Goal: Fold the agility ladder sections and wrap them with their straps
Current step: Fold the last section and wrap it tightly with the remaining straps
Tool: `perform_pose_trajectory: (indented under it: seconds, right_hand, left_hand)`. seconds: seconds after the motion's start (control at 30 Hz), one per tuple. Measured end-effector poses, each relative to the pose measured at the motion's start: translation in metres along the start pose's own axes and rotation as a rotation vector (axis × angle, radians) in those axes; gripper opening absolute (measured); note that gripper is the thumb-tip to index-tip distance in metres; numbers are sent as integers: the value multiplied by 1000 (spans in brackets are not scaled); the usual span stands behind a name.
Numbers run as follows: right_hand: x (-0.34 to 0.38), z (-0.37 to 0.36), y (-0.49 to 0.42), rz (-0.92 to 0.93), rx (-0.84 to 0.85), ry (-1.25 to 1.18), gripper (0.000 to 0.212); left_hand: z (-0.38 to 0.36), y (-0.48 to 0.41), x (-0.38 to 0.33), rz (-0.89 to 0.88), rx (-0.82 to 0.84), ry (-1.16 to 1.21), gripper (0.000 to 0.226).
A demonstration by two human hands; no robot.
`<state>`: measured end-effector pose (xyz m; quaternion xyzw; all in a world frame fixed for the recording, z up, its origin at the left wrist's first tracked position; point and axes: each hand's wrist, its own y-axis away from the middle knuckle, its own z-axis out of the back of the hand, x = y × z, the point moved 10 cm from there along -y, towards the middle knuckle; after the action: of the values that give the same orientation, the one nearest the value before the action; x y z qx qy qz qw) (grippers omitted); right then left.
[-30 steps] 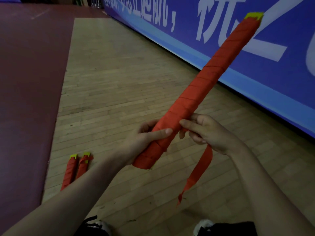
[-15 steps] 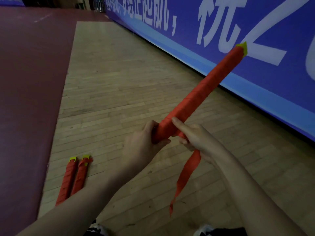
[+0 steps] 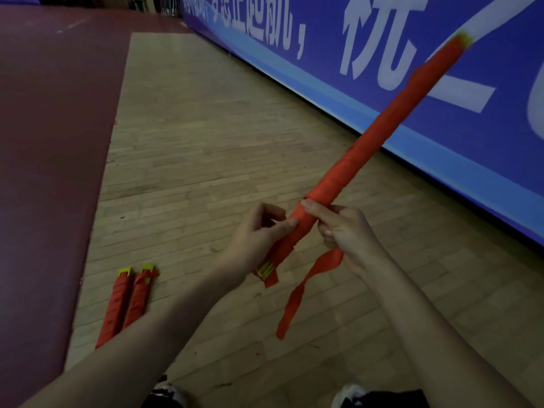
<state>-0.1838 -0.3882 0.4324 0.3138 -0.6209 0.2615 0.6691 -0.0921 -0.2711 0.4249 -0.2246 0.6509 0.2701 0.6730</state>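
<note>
Head view: a person's left hand (image 3: 259, 240) grips the lower part of a long ladder bundle (image 3: 382, 128) wrapped in red, thumb pressed against its side, fingers curled behind. The bundle slants up to the right, held above the wooden floor (image 3: 206, 142), its yellow tip in front of a blue banner (image 3: 294, 39). The right hand (image 3: 347, 234) lays its forefinger across the bundle while the other fingers curl round the red strap (image 3: 300, 293), whose loose tail hangs down. Two wrapped bundles (image 3: 126, 301) lie side by side on the floor at left. Compared with half a second ago, the far tip is higher, and the near end now pokes out below the left hand, showing yellow.
</note>
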Motion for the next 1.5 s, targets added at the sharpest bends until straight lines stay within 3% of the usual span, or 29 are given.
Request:
perform_pose_trajectory:
  seconds: [0.1, 0.17, 0.3, 0.43, 0.57, 0.63, 0.93, 1.03, 1.23, 1.4, 1.5]
  right_hand:
    - [15, -8, 2, 49, 89, -135, 29]
    - [20, -15, 5, 84, 152, -143, 29]
    - [20, -16, 8, 113, 204, -157, 24]
    - [17, -15, 8, 84, 217, -190, 30]
    - [12, -13, 4, 38, 225, -152, 27]
    - [11, -14, 3, 28, 247, -106, 24]
    - [3, -12, 4, -21, 391, 51, 25]
    - [1, -8, 2, -10, 349, 115, 14]
    - [-2, -3, -1, -20, 227, 294, 20]
    - [-9, -13, -3, -86, 177, 274, 23]
    - [-12, -13, -3, -125, 156, 254, 35]
  left_hand:
    - [-4, 5, 8, 227, 233, 64, 43]
    - [-11, 15, 10, 302, 401, 180, 41]
    - [-11, 22, 7, 340, 482, 344, 43]
    - [-21, 30, 0, 283, 618, 401, 74]
    - [-26, 29, 3, 275, 544, 392, 39]
    - [-25, 27, 4, 258, 519, 376, 33]
    - [-13, 18, 2, 129, 394, 214, 46]
    - [-8, 14, -3, 61, 310, 124, 46]
    - [2, 10, -6, -67, 126, -132, 40]
    - [6, 8, -6, -171, 48, -342, 39]
    - [10, 6, -9, -251, -39, -591, 44]
